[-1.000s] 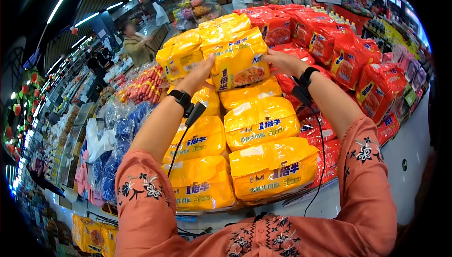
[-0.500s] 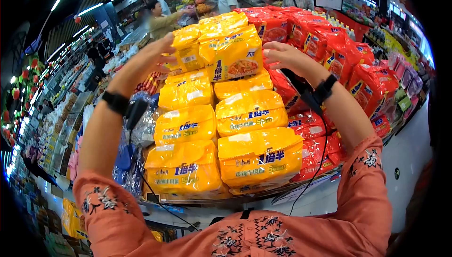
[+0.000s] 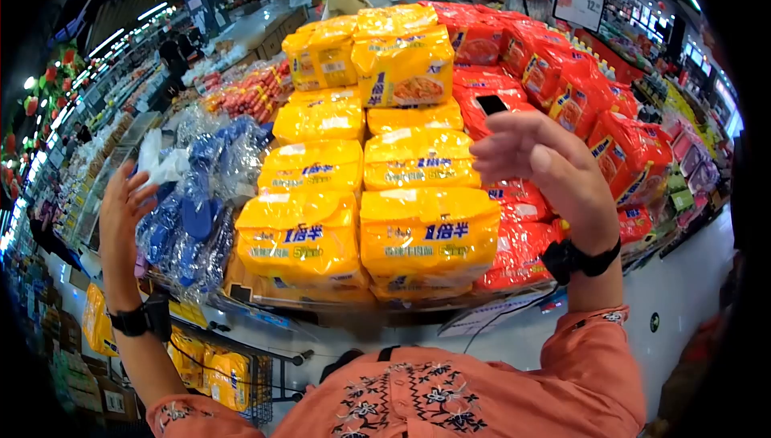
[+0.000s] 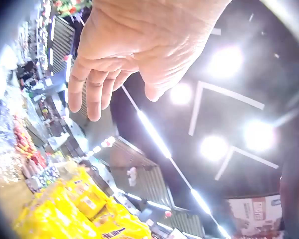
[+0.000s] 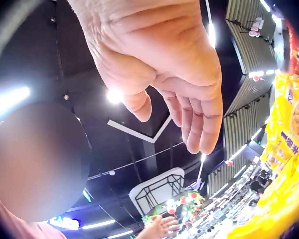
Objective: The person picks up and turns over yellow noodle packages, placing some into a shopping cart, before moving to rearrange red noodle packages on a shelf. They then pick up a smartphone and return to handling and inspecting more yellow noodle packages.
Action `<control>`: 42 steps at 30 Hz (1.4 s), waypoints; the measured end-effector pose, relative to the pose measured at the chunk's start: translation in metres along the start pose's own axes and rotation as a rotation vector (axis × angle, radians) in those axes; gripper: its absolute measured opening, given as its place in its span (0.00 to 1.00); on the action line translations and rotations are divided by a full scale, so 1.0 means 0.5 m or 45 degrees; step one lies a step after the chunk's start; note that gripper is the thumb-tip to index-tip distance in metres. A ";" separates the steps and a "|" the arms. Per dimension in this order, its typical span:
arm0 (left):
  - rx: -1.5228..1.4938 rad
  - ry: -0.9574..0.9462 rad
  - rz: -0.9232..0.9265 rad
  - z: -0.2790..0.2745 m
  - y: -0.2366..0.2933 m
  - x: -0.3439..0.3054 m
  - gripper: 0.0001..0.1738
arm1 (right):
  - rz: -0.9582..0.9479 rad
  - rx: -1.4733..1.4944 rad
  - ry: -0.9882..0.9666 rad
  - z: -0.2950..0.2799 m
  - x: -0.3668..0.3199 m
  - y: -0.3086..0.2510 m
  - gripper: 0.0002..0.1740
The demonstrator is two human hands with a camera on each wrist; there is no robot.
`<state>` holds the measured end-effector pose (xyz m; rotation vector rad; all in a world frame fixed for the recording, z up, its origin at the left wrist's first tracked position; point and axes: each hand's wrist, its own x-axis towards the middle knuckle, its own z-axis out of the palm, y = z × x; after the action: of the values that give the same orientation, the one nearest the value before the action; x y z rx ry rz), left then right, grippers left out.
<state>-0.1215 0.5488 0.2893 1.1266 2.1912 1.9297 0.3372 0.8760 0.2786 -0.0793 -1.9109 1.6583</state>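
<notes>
The left hand (image 3: pixel 120 201) is raised beside the blue bagged goods (image 3: pixel 193 221), fingers loosely spread, nothing held. The stacked yellow noodle packs (image 3: pixel 426 237) lie in the middle, untouched, with an upright top pack (image 3: pixel 404 65) above. The right hand (image 3: pixel 546 165) is held open and empty before the red packs (image 3: pixel 562 77). The top pack could be toppled by a careless brush, since it is only propped on soft bags.
</notes>
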 end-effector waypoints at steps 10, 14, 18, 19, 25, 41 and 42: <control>-0.068 0.454 -0.589 -0.322 -0.376 -0.264 0.39 | 0.621 0.495 -0.761 0.305 -0.064 0.118 0.24; 0.060 0.527 -0.759 -0.434 -0.492 -0.365 0.34 | 0.708 0.579 -0.881 0.493 -0.006 0.252 0.26; 0.437 0.434 -0.708 -0.633 -0.661 -0.438 0.36 | 0.829 0.532 -0.933 0.684 0.053 0.384 0.22; 0.448 0.479 -0.770 -0.671 -0.693 -0.447 0.37 | 0.866 0.511 -0.938 0.724 0.069 0.411 0.21; 0.701 0.468 -0.893 -0.810 -0.749 -0.539 0.36 | 1.076 0.459 -0.817 0.933 0.128 0.536 0.16; 0.650 0.920 -0.567 -0.781 -0.509 -0.620 0.21 | 1.323 0.442 -0.814 1.122 0.139 0.625 0.21; 0.716 0.952 -0.540 -0.803 -0.504 -0.630 0.22 | 1.344 0.434 -0.824 1.131 0.139 0.627 0.21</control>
<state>-0.1948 0.0475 0.0296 -0.1732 3.1197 1.7458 -0.0894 0.4745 -0.0033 -0.5494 -2.1369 2.9806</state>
